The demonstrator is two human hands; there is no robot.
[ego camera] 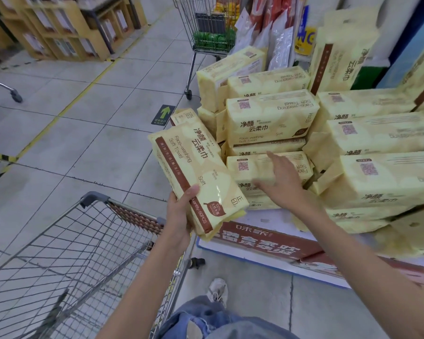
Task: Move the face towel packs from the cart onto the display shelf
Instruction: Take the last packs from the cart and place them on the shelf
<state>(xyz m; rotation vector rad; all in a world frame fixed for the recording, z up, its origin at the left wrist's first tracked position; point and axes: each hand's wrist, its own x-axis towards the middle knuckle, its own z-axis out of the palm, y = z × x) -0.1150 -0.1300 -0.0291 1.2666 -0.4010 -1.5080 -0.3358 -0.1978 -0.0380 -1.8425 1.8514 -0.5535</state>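
Note:
My left hand (pixel 179 217) grips the near end of a yellow face towel pack (pixel 194 172) with a brown stripe, held tilted between the cart and the display. At least one more pack lies stacked under it in the same grip. My right hand (pixel 283 183) reaches forward with fingers spread, touching a pack (pixel 245 167) low in the stack on the display shelf (pixel 260 222). Several more yellow packs (pixel 272 118) are piled on the shelf to the right. The wire cart (pixel 66 255) at lower left shows no packs inside.
A second wire cart (pixel 212 33) with green goods stands behind the display. Wooden shelving (pixel 59 28) fills the far left. Hanging bags (pixel 277 42) sit behind the packs. My shoe (pixel 217 288) and jeans are below, on the grey tiled floor with a yellow line.

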